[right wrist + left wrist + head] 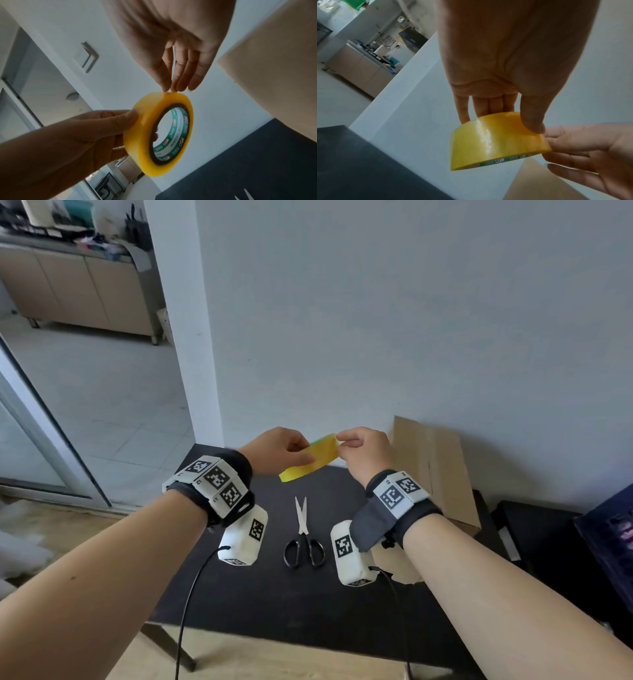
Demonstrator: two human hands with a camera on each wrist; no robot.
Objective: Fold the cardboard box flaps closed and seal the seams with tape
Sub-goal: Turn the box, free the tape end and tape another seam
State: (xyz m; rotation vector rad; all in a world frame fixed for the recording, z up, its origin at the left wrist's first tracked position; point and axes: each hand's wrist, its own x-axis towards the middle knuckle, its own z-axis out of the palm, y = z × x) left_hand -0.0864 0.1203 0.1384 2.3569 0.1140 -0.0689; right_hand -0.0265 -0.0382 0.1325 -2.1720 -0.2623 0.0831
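While left hand (274, 451) grips tape roll (317, 455) | right hand (364, 451) pinches its edge | core print unreadable

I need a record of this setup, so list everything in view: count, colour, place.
tape roll: one, yellow with a green-and-white printed core, held up above the table between both hands.
scissors: one pair, black handles, pale blades, lying on the table below the hands.
cardboard: one flattened brown piece, leaning against the wall at the table's far right.
table: one, black, against the white wall.
cabinet: one, beige, far left across the room, clutter on top.
left hand: grip around the roll's rim.
right hand: thumb and fingertips pinching at the roll's top edge.
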